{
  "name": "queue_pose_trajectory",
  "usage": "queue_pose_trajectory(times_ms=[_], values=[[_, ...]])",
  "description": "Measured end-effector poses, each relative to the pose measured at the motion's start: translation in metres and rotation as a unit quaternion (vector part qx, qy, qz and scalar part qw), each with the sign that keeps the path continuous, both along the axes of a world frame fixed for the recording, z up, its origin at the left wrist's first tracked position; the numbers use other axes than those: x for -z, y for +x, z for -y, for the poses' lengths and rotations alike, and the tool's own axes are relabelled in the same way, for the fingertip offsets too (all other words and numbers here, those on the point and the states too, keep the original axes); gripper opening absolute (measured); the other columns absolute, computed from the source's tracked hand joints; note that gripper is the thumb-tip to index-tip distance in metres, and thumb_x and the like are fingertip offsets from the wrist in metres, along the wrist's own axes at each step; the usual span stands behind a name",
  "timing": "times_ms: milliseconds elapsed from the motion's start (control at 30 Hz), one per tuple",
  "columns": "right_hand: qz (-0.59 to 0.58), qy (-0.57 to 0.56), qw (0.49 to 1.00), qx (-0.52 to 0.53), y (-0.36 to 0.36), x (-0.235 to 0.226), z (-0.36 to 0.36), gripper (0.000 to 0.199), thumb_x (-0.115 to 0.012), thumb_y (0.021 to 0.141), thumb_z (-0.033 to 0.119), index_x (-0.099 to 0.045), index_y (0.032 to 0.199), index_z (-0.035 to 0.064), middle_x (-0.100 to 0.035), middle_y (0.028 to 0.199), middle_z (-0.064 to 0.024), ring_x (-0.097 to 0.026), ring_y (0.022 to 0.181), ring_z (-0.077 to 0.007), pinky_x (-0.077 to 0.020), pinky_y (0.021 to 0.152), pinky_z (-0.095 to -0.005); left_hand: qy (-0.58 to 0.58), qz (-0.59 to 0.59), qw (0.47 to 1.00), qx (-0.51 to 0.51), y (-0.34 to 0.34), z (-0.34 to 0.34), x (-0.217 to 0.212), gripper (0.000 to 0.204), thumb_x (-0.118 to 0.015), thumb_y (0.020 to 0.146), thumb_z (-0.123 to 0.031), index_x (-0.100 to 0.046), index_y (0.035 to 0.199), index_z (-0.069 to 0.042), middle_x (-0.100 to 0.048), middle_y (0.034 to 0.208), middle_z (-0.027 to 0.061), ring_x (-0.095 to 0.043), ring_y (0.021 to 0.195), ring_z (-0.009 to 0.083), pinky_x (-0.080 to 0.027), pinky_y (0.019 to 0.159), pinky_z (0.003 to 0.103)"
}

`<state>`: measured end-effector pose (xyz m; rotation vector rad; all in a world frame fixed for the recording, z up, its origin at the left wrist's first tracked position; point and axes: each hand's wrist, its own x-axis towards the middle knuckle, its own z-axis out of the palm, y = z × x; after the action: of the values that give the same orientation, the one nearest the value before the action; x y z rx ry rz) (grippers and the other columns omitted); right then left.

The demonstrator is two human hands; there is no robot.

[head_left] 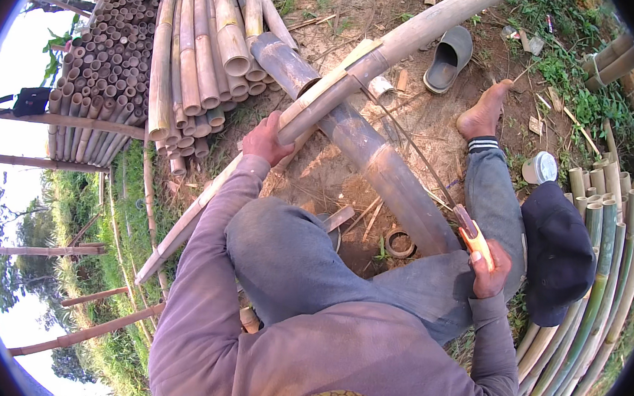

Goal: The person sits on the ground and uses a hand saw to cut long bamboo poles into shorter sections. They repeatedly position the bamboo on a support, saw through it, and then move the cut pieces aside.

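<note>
My right hand (493,273) is closed around the yellow-orange handle of a hand saw (415,148). The saw's long, thin, dark blade runs up and left, its far end against a pale bamboo pole (426,35). My left hand (266,140) is wrapped around that pole, left of the blade. The pole slants from the upper right to the lower left, with a stepped, pale cut edge near the blade. Beneath it a thick, dark bamboo piece (380,158) crosses the other way, its lower end near my bent leg. How deep the blade sits cannot be made out.
Long bamboo poles (191,47) lie stacked at the upper left, beside a pile of cut bamboo ends (108,55). A grey clog (448,59) and my bare foot (484,111) are ahead. At right are a white-lidded cup (540,169), a dark cap (558,254) and more bamboo (609,273).
</note>
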<state>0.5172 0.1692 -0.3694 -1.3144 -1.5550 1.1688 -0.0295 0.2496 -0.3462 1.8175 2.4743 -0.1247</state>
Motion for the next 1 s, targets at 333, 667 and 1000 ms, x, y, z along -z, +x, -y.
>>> queue_pose_trajectory(times_ms=[333, 667, 1000], values=[[-0.302, -0.02, 0.933, 0.196, 0.014, 0.016, 0.002, 0.036, -0.061, 0.101, 0.025, -0.064, 0.109, -0.0099, -0.063, 0.079, -0.0109, -0.062, 0.069, -0.0186, -0.0522, 0.067, -0.0335, 0.244, -0.048, 0.933, 0.258, 0.005, 0.089, 0.039, 0.028, -0.077, 0.088, -0.022, -0.071, 0.113, -0.013, -0.067, 0.126, 0.0054, -0.067, 0.116, 0.028, -0.055, 0.096, 0.044], [-0.053, 0.114, 0.986, 0.11, -0.046, -0.035, 0.0, 0.03, -0.072, 0.096, 0.008, -0.061, 0.121, -0.004, -0.065, 0.098, -0.0071, -0.061, 0.081, -0.0121, -0.0527, 0.076, -0.0283, 0.293, -0.091, 0.947, 0.1, 0.014, 0.047, 0.008, 0.079, -0.087, 0.078, -0.043, -0.05, 0.146, -0.023, -0.064, 0.127, 0.0115, -0.062, 0.125, 0.0329, -0.049, 0.106, 0.051], [-0.029, 0.153, 0.988, 0.024, -0.107, -0.035, -0.025, 0.035, -0.075, 0.096, 0.008, -0.064, 0.126, -0.0069, -0.071, 0.113, -0.0155, -0.07, 0.1, -0.0226, -0.0551, 0.091, -0.037, -0.012, 0.056, 0.997, -0.048, -0.038, 0.012, -0.009, 0.075, -0.085, 0.075, -0.033, -0.049, 0.14, -0.022, -0.069, 0.123, 0.0126, -0.069, 0.116, 0.0381, -0.057, 0.095, 0.052]])
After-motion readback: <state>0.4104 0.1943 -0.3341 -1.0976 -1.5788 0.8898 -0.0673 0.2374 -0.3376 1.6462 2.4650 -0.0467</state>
